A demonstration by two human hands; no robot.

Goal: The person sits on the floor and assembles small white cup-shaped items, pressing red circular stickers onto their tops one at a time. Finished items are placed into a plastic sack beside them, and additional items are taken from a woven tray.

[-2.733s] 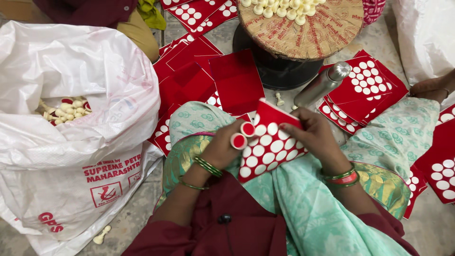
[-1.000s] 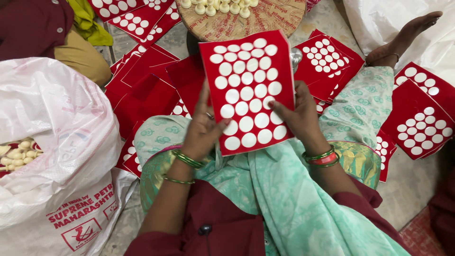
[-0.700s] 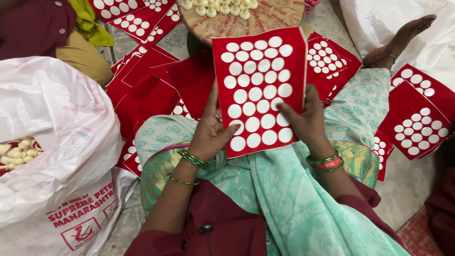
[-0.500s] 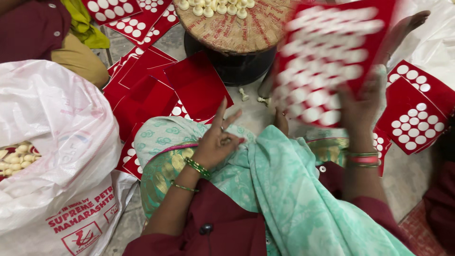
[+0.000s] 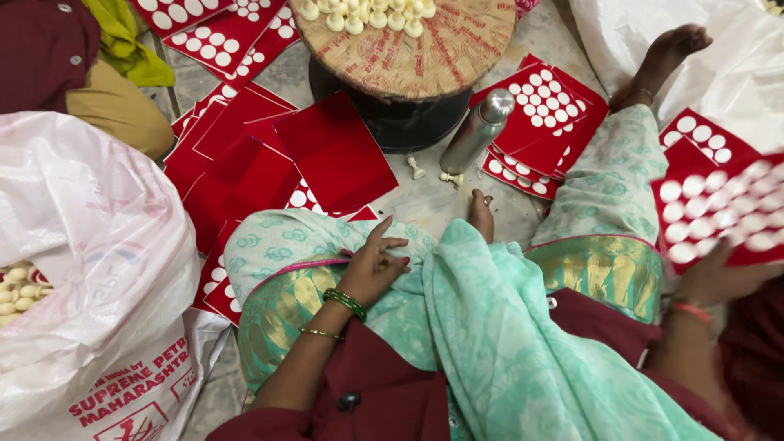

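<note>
My right hand point(image 5: 719, 278) holds a red card covered in white round pieces point(image 5: 723, 212) out at the far right, blurred by motion. It hangs above a pile of similar filled cards point(image 5: 706, 139). My left hand point(image 5: 374, 268) rests on my left knee with fingers spread and nothing in it. I sit cross-legged in a green patterned garment point(image 5: 490, 327).
A round stool point(image 5: 408, 57) ahead carries small white pieces point(image 5: 359, 15). A steel bottle point(image 5: 478, 131) leans beside it. Plain red cards point(image 5: 269, 155) lie at the left, filled cards point(image 5: 543, 106) at the right. A white sack point(image 5: 90, 269) of pieces stands left. Another person's clothing point(image 5: 57, 57) is top left.
I held the filled card up in both hands in front of me. My left hand let go and dropped to my knee; my right hand swung the card out to the right.
</note>
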